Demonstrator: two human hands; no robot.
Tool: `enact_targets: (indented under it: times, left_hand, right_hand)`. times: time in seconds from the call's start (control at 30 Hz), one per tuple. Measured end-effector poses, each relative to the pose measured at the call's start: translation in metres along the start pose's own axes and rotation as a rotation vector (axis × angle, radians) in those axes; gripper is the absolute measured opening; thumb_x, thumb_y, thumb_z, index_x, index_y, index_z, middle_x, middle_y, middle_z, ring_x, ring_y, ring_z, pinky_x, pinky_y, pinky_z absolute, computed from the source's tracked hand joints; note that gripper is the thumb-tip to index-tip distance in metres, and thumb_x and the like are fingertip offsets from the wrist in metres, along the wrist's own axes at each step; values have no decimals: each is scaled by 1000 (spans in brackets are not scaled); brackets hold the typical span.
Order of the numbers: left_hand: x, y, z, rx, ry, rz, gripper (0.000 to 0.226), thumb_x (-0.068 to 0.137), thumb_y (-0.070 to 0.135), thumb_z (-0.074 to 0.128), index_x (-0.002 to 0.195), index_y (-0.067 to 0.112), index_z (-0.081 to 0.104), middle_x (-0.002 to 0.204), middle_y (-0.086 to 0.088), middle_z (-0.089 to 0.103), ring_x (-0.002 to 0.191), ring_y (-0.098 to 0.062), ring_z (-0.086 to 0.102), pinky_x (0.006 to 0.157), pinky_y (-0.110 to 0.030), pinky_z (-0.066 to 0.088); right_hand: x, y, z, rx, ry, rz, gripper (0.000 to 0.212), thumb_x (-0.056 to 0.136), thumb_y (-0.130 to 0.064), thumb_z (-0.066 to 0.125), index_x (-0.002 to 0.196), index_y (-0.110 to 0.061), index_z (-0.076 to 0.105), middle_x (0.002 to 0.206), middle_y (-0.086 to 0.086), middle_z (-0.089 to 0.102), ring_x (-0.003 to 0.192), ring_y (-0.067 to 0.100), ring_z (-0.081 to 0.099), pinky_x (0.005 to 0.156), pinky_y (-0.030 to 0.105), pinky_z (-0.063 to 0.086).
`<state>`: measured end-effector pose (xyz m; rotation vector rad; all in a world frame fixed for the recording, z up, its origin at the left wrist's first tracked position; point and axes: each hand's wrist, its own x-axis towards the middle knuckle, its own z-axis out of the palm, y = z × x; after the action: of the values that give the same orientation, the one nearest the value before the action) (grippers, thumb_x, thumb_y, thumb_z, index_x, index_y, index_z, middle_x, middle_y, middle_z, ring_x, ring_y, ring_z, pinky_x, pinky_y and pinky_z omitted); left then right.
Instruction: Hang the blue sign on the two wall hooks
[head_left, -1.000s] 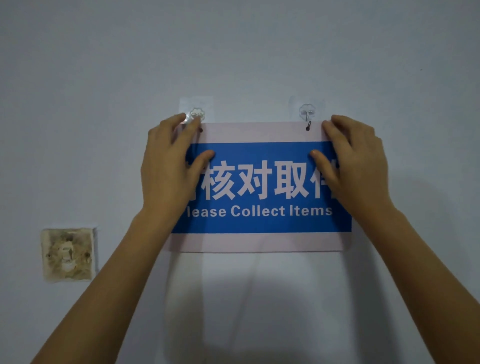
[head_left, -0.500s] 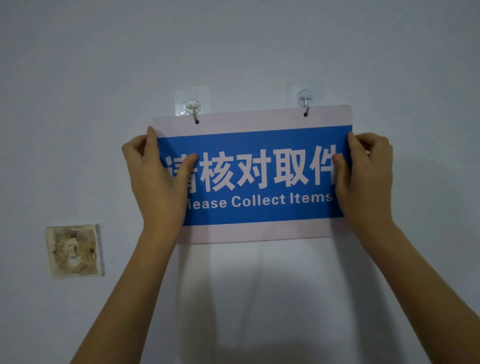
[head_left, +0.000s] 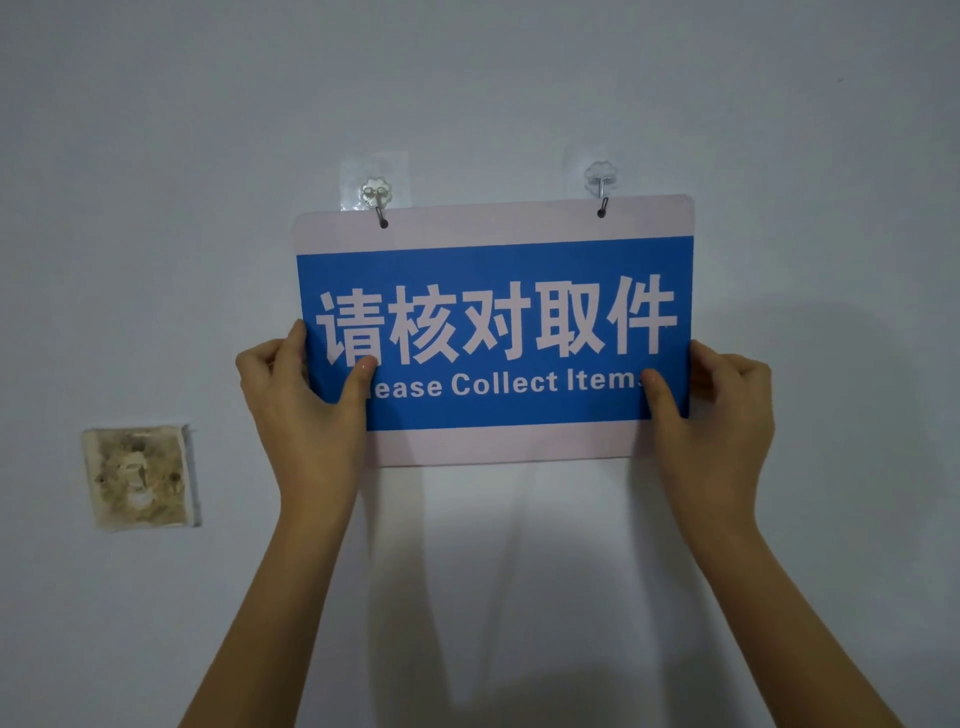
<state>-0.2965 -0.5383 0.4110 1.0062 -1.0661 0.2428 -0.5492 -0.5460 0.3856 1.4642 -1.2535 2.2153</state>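
Stiffness and lightness suit the blue sign (head_left: 493, 332): left hand (head_left: 306, 410) and right hand (head_left: 711, 415) pinch its lower side edges, thumbs in front, hooks (head_left: 378, 200) through both holes.

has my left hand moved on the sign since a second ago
Yes. The left hand has slid down from the left hook to grip the blue sign at its lower left edge.

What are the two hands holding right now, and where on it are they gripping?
Both hold the rectangular blue-and-white plastic sign. The left hand pinches its lower left edge, the right hand its lower right edge, thumbs on the front face.
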Motion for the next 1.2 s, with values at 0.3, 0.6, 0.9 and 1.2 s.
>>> enact_targets:
  times: [0.3, 0.6, 0.9, 1.2]
  left_hand:
    - [-34, -24, -16, 21, -59, 4, 57, 85, 14, 63, 138, 13, 43, 124, -3, 44, 119, -19, 50, 97, -21, 37]
    - [-52, -60, -11, 572, -249, 456, 62, 86, -6, 40, 144, -4, 20, 153, -16, 21, 142, -23, 14, 120, -33, 11]
    - [-52, -65, -17, 654, -274, 512, 54, 90, 7, 40, 141, -7, 27, 148, -23, 33, 139, -26, 21, 119, -25, -3]
    - [-65, -71, -29, 724, -330, 492, 53, 92, 19, 33, 137, -8, 35, 144, -25, 40, 136, -27, 30, 117, -27, 2]
  right_hand:
    - [-33, 17, -7, -44, -35, 37, 52, 82, -14, 70, 129, -3, 51, 113, 4, 49, 107, 25, 53, 88, 14, 40]
    - [-53, 38, 2, -554, -245, -410, 56, 100, -31, 16, 141, 4, 30, 150, 21, 32, 141, 28, 21, 120, 32, 2]
    - [-52, 48, -2, -651, -304, -448, 60, 99, -36, 14, 144, 3, 24, 153, 16, 23, 144, 22, 14, 121, 33, 0]
    - [-65, 54, -8, -638, -320, -457, 59, 99, -33, 14, 142, 5, 25, 151, 20, 25, 143, 26, 17, 120, 35, 3]
